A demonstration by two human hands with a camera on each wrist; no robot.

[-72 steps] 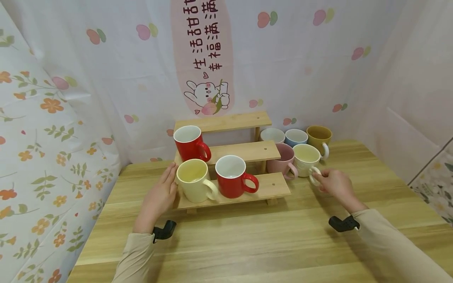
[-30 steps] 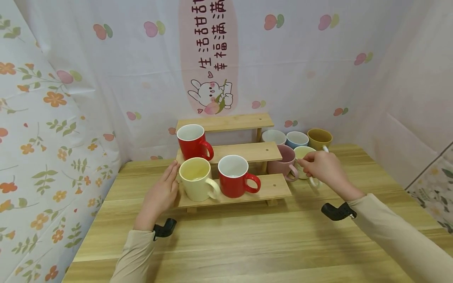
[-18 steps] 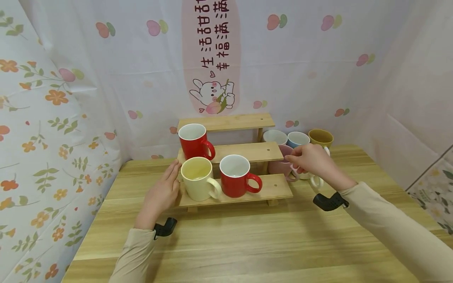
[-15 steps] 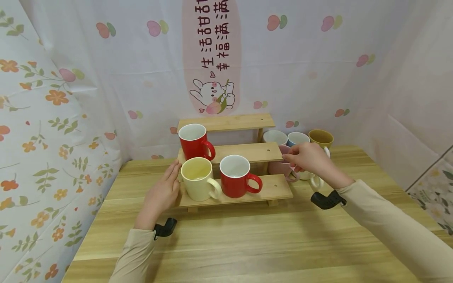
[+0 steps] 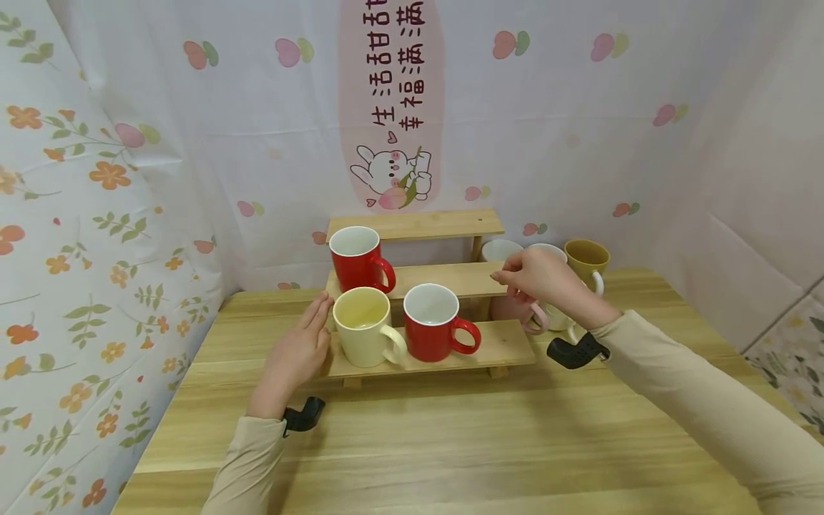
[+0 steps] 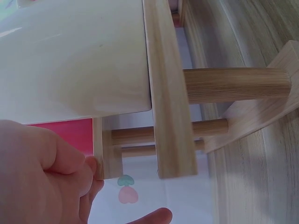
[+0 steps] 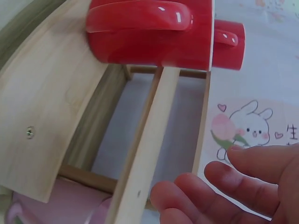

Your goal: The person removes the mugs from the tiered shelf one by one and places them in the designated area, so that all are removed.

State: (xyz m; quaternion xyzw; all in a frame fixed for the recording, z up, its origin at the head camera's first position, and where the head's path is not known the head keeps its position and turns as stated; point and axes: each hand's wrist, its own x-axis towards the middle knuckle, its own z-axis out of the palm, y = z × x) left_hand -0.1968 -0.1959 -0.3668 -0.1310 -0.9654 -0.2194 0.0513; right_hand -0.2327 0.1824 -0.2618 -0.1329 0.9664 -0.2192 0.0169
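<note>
In the head view my left hand point(image 5: 301, 352) lies along the left end of the wooden shelf rack point(image 5: 505, 345), fingers extended. Its fingertips touch the end of the middle board point(image 6: 105, 161) in the left wrist view. My right hand point(image 5: 541, 275) hangs over the right end of that board, fingers loosely bent and holding nothing. Beneath it a pink mug point(image 5: 505, 309) is partly hidden. On the bottom board stand a cream mug point(image 5: 363, 336) and a red mug point(image 5: 430, 336); another red mug point(image 5: 356, 265) stands on the middle board, all upright.
Right of the rack several mugs stand on the table: a mustard mug point(image 5: 587, 259), a pale mug point(image 5: 502, 250) and others partly behind my right hand. The top board point(image 5: 418, 225) runs in front of a printed curtain point(image 5: 547, 143).
My right hand has let go of a cream mug's handle and moved left over the pink mug to the middle board's end. My left hand stays at the rack; the head view shifts slightly.
</note>
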